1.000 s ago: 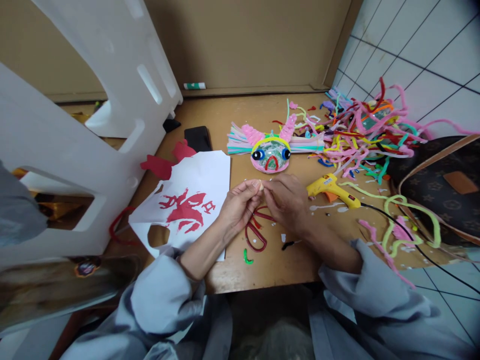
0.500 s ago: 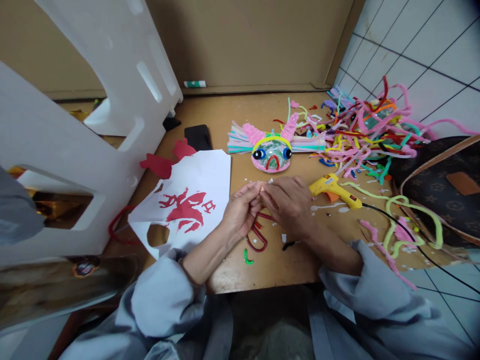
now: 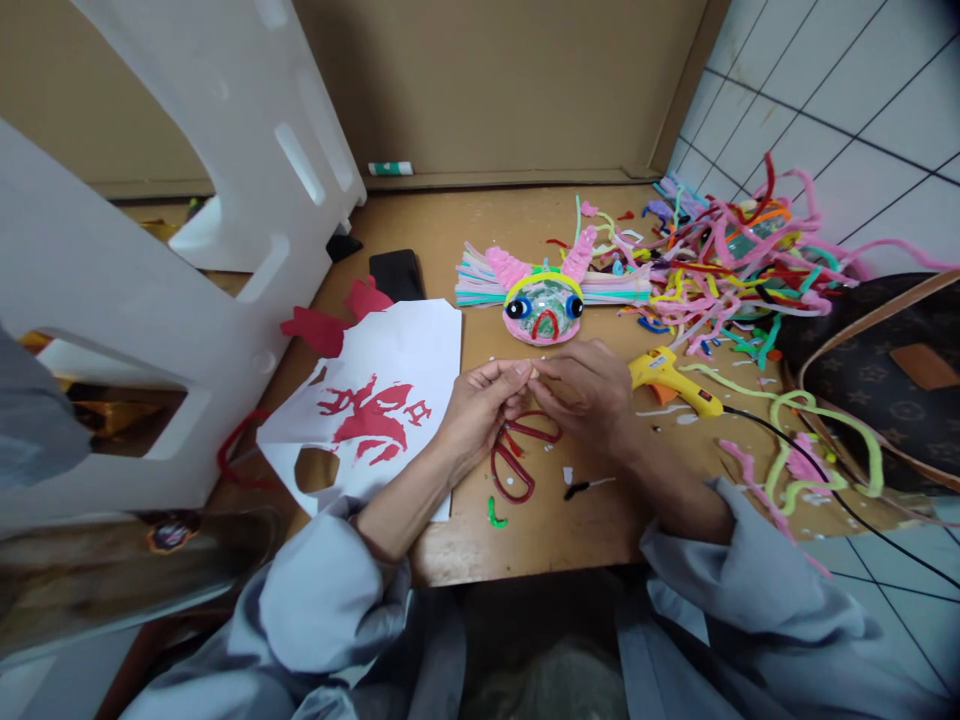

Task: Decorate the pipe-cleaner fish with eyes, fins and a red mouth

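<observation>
My left hand (image 3: 486, 405) and my right hand (image 3: 589, 390) meet at the fingertips above the table. Both are closed in a pinch, and whatever sits between the fingers is too small to make out. Just beyond them is a craft figure (image 3: 544, 310) with a clear round body, pink horns, blue-rimmed googly eyes and a red mouth. Beneath my hands lie red-handled scissors (image 3: 525, 485), partly hidden by my left hand. A bit of green pipe cleaner (image 3: 496, 514) and a small black piece (image 3: 576, 491) rest closer to me.
White paper (image 3: 431, 350) with red cutouts lies left, near a black phone (image 3: 395, 273). A yellow glue gun (image 3: 686, 385) with a black cord lies right. Tangled pipe cleaners (image 3: 750, 260) and a brown bag (image 3: 885, 370) fill the right side. A white plastic panel (image 3: 247, 250) stands left.
My hands, still pinched together, have shifted slightly right. More of the scissor handles and the small black piece now shows.
</observation>
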`<state>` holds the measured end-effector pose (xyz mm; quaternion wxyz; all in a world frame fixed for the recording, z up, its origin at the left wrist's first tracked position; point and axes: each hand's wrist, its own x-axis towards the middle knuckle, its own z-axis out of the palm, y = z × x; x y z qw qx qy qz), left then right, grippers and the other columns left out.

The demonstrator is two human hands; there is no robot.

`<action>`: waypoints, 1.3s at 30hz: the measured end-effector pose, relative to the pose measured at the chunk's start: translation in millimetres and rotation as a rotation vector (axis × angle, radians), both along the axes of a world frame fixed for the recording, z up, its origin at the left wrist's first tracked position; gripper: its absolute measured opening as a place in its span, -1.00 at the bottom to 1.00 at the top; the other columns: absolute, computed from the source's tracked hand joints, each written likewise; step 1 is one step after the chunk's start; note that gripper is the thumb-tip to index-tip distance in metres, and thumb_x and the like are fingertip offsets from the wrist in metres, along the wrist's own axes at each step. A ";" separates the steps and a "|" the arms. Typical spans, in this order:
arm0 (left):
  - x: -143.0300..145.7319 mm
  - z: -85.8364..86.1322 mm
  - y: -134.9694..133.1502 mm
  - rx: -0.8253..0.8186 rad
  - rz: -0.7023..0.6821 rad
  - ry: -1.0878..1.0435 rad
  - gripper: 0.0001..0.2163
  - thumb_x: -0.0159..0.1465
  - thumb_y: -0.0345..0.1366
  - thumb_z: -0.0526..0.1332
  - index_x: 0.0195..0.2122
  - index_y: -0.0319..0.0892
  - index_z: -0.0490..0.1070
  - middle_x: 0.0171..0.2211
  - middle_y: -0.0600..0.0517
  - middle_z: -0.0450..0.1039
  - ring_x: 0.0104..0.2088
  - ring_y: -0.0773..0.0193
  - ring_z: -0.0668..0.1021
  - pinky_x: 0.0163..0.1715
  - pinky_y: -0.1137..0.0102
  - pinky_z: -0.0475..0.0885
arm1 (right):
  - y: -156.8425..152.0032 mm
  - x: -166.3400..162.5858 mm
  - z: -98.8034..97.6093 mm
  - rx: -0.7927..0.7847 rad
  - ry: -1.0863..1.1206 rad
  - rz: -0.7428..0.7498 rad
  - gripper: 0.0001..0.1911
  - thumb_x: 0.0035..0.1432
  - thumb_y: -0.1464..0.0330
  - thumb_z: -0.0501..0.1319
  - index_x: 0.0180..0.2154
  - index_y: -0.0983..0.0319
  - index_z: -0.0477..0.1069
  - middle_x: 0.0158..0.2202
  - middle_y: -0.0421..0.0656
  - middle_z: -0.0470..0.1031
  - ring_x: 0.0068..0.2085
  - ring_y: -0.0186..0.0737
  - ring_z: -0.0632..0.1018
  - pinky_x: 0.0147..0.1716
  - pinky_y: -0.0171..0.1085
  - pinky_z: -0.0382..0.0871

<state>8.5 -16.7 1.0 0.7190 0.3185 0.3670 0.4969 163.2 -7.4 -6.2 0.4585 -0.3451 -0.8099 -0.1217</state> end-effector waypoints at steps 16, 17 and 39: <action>0.3 -1.2 -0.6 0.099 0.136 0.088 -0.71 -0.15 -0.19 0.54 -0.56 -0.26 0.54 -0.65 0.12 0.34 -0.64 0.54 0.24 -0.62 0.54 0.12 | -9.4 -7.3 -3.5 -0.246 0.145 0.018 -0.83 0.25 0.38 0.20 -0.41 0.19 0.47 -0.48 -0.22 0.47 -0.40 -0.31 0.46 -0.38 -0.31 0.31; -0.1 -1.2 -0.7 0.095 0.121 0.085 -0.71 -0.14 -0.18 0.54 -0.55 -0.27 0.54 -0.66 0.13 0.33 -0.64 0.53 0.24 -0.62 0.55 0.12 | -10.0 -7.3 -2.8 -0.269 0.152 0.025 -0.83 0.25 0.38 0.19 -0.41 0.19 0.47 -0.47 -0.22 0.47 -0.40 -0.31 0.47 -0.38 -0.31 0.31; -1.8 -5.6 3.7 0.049 0.121 -0.015 -0.69 -0.17 -0.20 0.56 -0.52 -0.27 0.55 -0.57 0.09 0.38 -0.57 0.53 0.27 -0.60 0.56 0.13 | -1.6 21.3 12.6 -0.321 0.316 -0.171 -0.81 0.23 0.33 0.17 -0.21 0.17 0.57 -0.35 -0.16 0.56 -0.35 -0.23 0.53 -0.30 -0.22 0.43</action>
